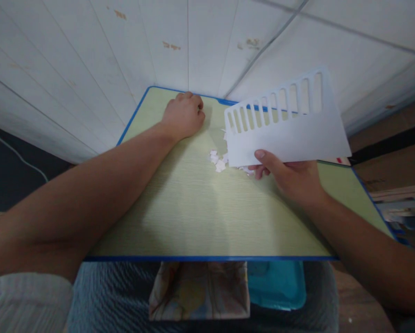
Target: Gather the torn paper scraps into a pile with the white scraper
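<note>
My right hand point(292, 178) pinches the lower edge of a white flat sheet point(290, 141), thumb on top and fingers underneath. The sheet has a row of rounded slots along its far side, growing longer toward the right. It is held tilted above the table point(193, 208). Under and beside its left end lie torn white paper scraps point(220, 164), partly covered by the sheet. My left hand point(184, 113) rests near the table's back edge with its fingers curled in; what they may hold is hidden.
A white panelled wall point(193, 46) with a grey cable point(269, 41) stands right behind the blue-edged table. Below the front edge, on my lap, are a patterned open bag point(200, 296) and a turquoise tray point(280, 286). A dark bar point(391, 143) sits at the right.
</note>
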{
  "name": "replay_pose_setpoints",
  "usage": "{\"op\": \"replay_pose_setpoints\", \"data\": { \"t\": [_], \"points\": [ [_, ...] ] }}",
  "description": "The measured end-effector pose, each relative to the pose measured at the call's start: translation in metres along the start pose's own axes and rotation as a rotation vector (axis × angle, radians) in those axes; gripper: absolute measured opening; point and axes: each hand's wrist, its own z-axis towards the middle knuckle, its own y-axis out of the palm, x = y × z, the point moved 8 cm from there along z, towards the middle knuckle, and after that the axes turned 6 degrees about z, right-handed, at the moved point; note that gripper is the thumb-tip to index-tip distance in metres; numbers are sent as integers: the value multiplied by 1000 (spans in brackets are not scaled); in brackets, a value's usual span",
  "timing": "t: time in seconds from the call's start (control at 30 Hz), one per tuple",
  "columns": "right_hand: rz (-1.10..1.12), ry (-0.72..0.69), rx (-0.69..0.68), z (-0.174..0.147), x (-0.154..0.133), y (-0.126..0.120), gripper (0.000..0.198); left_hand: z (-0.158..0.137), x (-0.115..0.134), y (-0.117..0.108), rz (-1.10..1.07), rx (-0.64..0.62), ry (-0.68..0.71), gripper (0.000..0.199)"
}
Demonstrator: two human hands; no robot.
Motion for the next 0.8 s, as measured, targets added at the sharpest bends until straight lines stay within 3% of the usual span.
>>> {"op": "replay_pose_setpoints", "data": {
  "t": [0.3,0.8],
  "points": [
    [-116,-12,-86,1,5,10,64,1,-1,1,-45,8,-18,43],
    [-57,9,-151,-6,-5,10,57,2,-6,4,-80,11,-15,42]
  ]
}}
